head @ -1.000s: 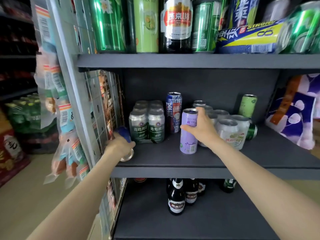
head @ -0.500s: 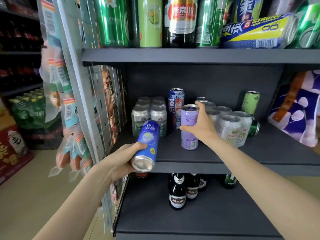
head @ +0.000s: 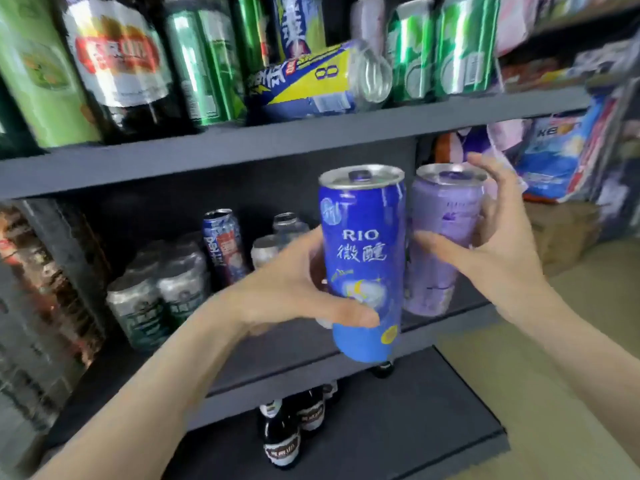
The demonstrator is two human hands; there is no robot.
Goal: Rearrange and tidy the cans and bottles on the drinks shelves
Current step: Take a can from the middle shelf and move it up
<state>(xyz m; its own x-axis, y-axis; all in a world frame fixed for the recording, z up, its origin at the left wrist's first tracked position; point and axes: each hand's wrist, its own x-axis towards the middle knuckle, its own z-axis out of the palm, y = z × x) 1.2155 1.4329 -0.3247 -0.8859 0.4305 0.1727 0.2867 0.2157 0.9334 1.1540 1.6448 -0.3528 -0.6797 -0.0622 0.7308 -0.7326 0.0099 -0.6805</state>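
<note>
Your left hand (head: 294,299) is gripping the blue can (head: 363,265) and your right hand (head: 485,244) is curling its fingers round the purple can (head: 443,237), both lifted side by side before the middle shelf (head: 311,368). They are nearly touching, so a knock could loosen either grip. Blur is hiding how firm the right hold is.

On the right, beyond the shelf unit, soft plastic-wrapped packs (head: 554,168) in blue, white and purple are piled together, blurred. Just below them stands a brown cardboard box (head: 561,233) on the pale floor (head: 519,358). At the far left edge, hanging packets (head: 20,244) with red and dark printing show against a grey side panel (head: 31,358), too smeared to read.
</note>
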